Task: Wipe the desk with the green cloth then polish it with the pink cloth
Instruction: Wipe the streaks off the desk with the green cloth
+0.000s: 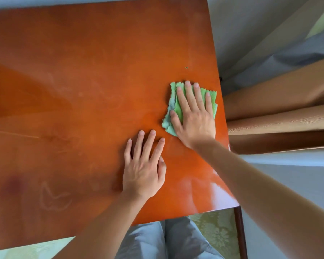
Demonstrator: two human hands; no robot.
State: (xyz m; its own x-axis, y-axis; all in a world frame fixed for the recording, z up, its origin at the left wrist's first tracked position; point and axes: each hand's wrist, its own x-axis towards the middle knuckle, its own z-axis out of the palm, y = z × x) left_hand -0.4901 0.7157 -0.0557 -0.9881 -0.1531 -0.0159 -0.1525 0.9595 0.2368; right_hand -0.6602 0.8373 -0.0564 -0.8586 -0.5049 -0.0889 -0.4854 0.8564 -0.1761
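your right hand (194,116) is pressing flat, fingers straight, on the green cloth (173,107) at the desk's (73,90) right edge; unwiped surface is lying leftward, left hand (144,165) resting flat beside.

Just one view here — a wide-angle head cam looking steeply down and forward, fairly close over the right end of the orange surface (82,109). The near edge and right edge both show — the left runs out of frame.
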